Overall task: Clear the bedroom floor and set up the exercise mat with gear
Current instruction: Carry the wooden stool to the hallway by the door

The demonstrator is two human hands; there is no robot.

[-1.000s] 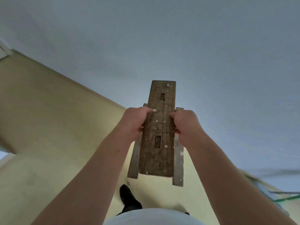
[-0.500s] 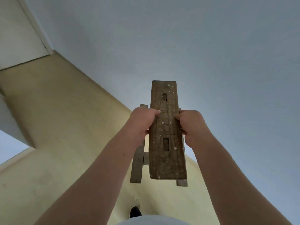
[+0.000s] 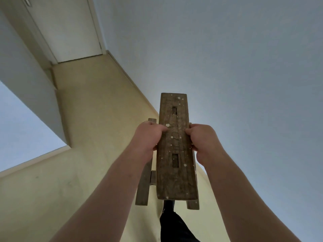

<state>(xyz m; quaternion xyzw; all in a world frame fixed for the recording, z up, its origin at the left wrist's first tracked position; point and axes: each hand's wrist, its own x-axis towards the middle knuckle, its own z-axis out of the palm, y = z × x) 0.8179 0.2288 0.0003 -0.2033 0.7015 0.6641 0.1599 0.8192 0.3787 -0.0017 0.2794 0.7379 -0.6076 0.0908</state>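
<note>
You held the wooden stool point(image 3: 175, 180) seat-up in front of you, clear of the floor point(image 3: 96, 105). Your left hand point(image 3: 149, 137) and right hand point(image 3: 202, 140) each clasped a long edge at mid-length, evidently to balance it for removal.

Noted dark brown with white speckles on stool point(image 3: 176, 180); pale yellow on floor point(image 3: 97, 119); grey-blue on wall point(image 3: 227, 58); white on door point(image 3: 70, 28).
</note>
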